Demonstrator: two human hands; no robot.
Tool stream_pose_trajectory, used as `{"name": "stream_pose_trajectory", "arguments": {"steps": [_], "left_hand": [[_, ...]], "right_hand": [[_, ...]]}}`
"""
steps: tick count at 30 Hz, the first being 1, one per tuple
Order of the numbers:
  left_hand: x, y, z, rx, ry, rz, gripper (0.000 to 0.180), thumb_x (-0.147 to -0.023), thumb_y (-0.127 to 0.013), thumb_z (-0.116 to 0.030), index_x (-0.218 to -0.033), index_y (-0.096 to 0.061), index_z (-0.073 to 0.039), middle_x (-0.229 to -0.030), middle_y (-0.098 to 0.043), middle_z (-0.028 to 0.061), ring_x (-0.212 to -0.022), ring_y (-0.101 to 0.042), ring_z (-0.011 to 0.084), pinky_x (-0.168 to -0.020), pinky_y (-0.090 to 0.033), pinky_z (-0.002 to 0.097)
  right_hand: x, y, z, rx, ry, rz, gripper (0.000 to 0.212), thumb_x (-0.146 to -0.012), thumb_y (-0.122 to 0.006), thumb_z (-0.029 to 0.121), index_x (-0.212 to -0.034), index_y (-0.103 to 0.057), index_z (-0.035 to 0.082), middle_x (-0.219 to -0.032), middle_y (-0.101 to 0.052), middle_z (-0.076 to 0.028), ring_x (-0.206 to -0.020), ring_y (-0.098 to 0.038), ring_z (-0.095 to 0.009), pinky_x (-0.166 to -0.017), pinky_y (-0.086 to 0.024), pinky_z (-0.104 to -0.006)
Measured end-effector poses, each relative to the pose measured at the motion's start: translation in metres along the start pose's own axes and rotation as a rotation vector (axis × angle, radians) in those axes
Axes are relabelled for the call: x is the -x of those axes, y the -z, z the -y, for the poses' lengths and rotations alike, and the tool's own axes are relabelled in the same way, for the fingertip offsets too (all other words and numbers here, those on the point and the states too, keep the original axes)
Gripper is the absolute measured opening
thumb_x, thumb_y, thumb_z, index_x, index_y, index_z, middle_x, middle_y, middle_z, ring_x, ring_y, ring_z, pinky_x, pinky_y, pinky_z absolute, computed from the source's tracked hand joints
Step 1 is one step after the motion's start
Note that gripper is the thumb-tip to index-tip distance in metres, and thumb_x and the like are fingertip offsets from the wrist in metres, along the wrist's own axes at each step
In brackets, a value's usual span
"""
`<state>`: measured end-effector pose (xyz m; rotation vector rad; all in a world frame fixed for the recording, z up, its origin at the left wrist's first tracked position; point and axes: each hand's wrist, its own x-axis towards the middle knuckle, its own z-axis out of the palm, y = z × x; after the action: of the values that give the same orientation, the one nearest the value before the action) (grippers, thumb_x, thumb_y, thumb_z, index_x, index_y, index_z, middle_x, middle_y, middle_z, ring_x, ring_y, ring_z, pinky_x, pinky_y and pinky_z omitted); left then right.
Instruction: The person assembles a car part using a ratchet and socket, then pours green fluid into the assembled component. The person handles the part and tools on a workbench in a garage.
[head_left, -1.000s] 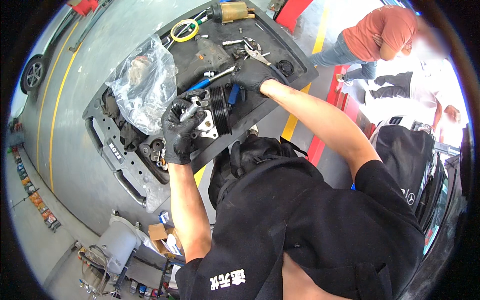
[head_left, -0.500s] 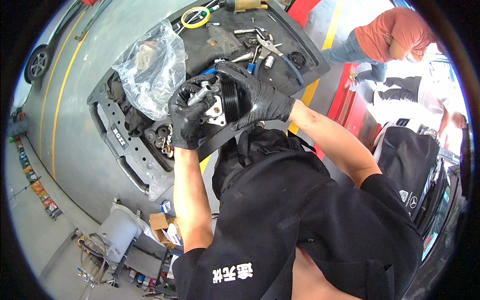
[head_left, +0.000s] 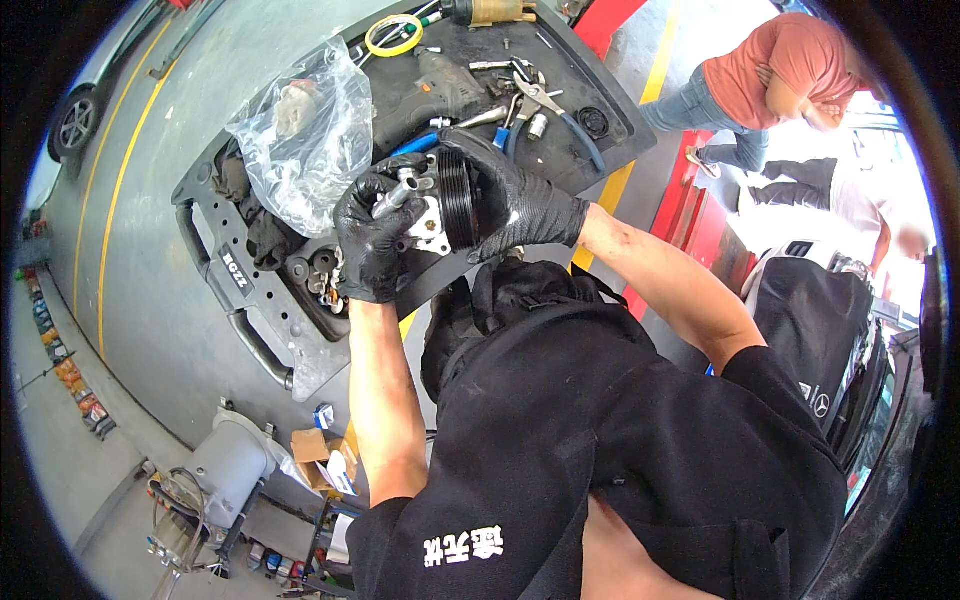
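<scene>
Both my hands wear black gloves and hold a metal pump with a black ribbed pulley above a dark tool cart. My left hand grips the silver body and fitting end. My right hand wraps around the pulley side. The part is lifted clear of the cart top.
On the cart lie a clear plastic bag, pliers, sockets, a yellow tape roll and a drill-like tool. A person in an orange shirt bends at the upper right. A car's black front stands at right. Boxes and a grey canister sit lower left.
My right hand came back from the cart's far side and closed on the pulley. Both hands raised the pump toward me, off the cart.
</scene>
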<state>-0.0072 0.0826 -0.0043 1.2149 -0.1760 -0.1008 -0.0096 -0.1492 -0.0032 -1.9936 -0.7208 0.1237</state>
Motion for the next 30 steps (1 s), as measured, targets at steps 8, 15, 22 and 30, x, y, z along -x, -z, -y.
{"name": "stream_pose_trajectory", "arguments": {"steps": [8,15,22,30], "left_hand": [[0.0,-0.003,-0.002,0.028,-0.006,0.003,0.021,-0.071,-0.074,0.003,-0.088,-0.062,-0.001,-0.118,-0.07,0.0186,-0.107,-0.065,0.0249,-0.099,-0.049,0.0391],[0.0,-0.001,-0.002,-0.05,0.019,-0.02,0.021,-0.071,-0.073,0.005,-0.088,-0.063,-0.001,-0.118,-0.07,0.0176,-0.107,-0.066,0.024,-0.096,-0.051,0.0378],[0.0,-0.002,-0.002,0.009,0.063,-0.036,0.021,-0.07,-0.074,0.005,-0.087,-0.064,-0.001,-0.118,-0.071,0.0175,-0.106,-0.066,0.0241,-0.095,-0.052,0.0373],[-0.002,-0.001,-0.001,-0.014,0.081,-0.018,0.021,-0.07,-0.074,0.004,-0.086,-0.063,-0.003,-0.119,-0.07,0.018,-0.106,-0.066,0.0245,-0.095,-0.052,0.0379]], "right_hand": [[-0.005,0.006,0.007,-0.136,-0.299,0.047,0.128,-0.06,-0.097,0.039,-0.158,-0.022,0.006,-0.155,-0.039,-0.021,-0.143,-0.04,-0.033,-0.12,-0.034,-0.0418],[-0.001,0.0,0.005,0.191,0.096,-0.032,0.12,-0.067,-0.093,0.039,-0.158,-0.022,0.005,-0.154,-0.039,-0.021,-0.143,-0.041,-0.031,-0.119,-0.034,-0.0419],[-0.005,0.003,0.008,-0.172,-0.242,-0.005,0.122,-0.063,-0.095,0.04,-0.157,-0.025,0.005,-0.156,-0.037,-0.021,-0.144,-0.039,-0.034,-0.12,-0.032,-0.0434],[-0.003,0.002,0.007,0.071,-0.038,-0.016,0.123,-0.064,-0.095,0.041,-0.157,-0.024,0.003,-0.152,-0.043,-0.02,-0.142,-0.042,-0.032,-0.119,-0.034,-0.0417]]}}
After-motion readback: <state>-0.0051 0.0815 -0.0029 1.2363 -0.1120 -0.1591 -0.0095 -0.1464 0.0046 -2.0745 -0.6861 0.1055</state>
